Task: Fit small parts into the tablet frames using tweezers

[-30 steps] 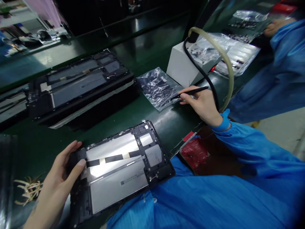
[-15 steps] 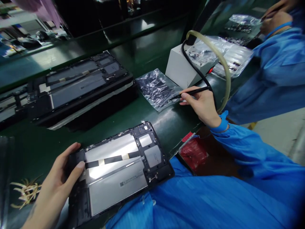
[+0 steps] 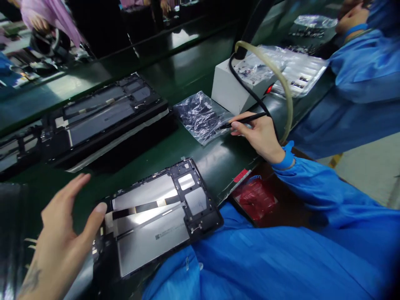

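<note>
An opened tablet (image 3: 156, 225) lies back-up on the green bench in front of me, showing silver battery cells, a black flex strip and a dark frame. My left hand (image 3: 59, 237) hovers at its left end with fingers spread, the thumb close to the frame's corner. My right hand (image 3: 259, 135) holds a thin black pen-like tool (image 3: 246, 120), its tip resting on a clear plastic bag (image 3: 200, 114) of small dark parts.
Another opened tablet (image 3: 103, 112) sits on a dark tray farther back. A white box (image 3: 231, 89) with a black cable and a yellowish hose stands behind the bag. A co-worker's blue sleeve (image 3: 350, 96) fills the right. A red packet (image 3: 256, 198) lies by my arm.
My left hand has let go of the tablet's left end and opened, fingers lifting away. The right hand and tool stayed on the bag.
</note>
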Motion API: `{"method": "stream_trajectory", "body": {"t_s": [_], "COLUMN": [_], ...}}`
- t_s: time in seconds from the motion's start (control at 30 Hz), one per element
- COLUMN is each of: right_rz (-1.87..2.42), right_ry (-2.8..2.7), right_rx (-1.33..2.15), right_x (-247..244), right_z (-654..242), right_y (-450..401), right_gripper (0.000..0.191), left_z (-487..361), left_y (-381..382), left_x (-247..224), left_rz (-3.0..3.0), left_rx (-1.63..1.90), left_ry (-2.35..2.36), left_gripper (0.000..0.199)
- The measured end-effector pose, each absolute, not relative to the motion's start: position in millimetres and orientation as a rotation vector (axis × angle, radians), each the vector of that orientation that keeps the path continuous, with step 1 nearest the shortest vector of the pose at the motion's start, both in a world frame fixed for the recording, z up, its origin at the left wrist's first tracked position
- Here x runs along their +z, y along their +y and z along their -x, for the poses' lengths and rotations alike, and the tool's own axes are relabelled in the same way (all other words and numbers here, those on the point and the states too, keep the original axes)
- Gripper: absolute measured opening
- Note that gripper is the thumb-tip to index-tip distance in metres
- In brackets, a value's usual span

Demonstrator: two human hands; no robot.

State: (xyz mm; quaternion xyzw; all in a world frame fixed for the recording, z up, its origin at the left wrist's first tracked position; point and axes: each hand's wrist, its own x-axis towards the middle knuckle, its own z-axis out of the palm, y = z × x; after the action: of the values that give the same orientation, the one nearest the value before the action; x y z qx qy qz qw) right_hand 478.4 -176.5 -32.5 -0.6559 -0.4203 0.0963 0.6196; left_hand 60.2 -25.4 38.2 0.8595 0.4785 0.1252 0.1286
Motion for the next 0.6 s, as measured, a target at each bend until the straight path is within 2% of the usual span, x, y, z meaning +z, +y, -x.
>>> {"method": "stream_trajectory", "body": {"t_s": [0.07, 0.13, 0.23, 0.33, 0.4, 0.6], "right_rz": [1.437, 1.402, 1.477, 1.534, 1.45, 1.277], "right_ry": [-0.918, -0.879, -0.847, -0.65, -0.458, -0.214], "right_rx": [0.2, 0.135, -0.181, -0.604, -0.72, -0.475], "right_x": [-27, -21, -18, -26, -36, -71], "right_z": [-471, -464, -461, -469, -483, -542], "right_y": [-195, -228, -293, -352, -378, -402], "right_gripper": [0.021, 0.018, 0.012, 0.008, 0.012, 0.033], "left_z": [-104, -169, -285, -382, -426, -474], "left_y": [-32, -46, -89, -153, -195, -259], "left_x": [57, 68, 69, 60, 56, 55], "left_rz": [-2.839, -2.837, -2.408, -1.993, -1.818, -1.757], "left_rx": [0.455, 0.48, 0.122, -0.121, -0.238, -0.314], "left_ry": [0.935, 0.41, -0.063, -0.18, -0.186, -0.184], "left_gripper": [0.048, 0.036, 0.032, 0.039, 0.044, 0.059]}}
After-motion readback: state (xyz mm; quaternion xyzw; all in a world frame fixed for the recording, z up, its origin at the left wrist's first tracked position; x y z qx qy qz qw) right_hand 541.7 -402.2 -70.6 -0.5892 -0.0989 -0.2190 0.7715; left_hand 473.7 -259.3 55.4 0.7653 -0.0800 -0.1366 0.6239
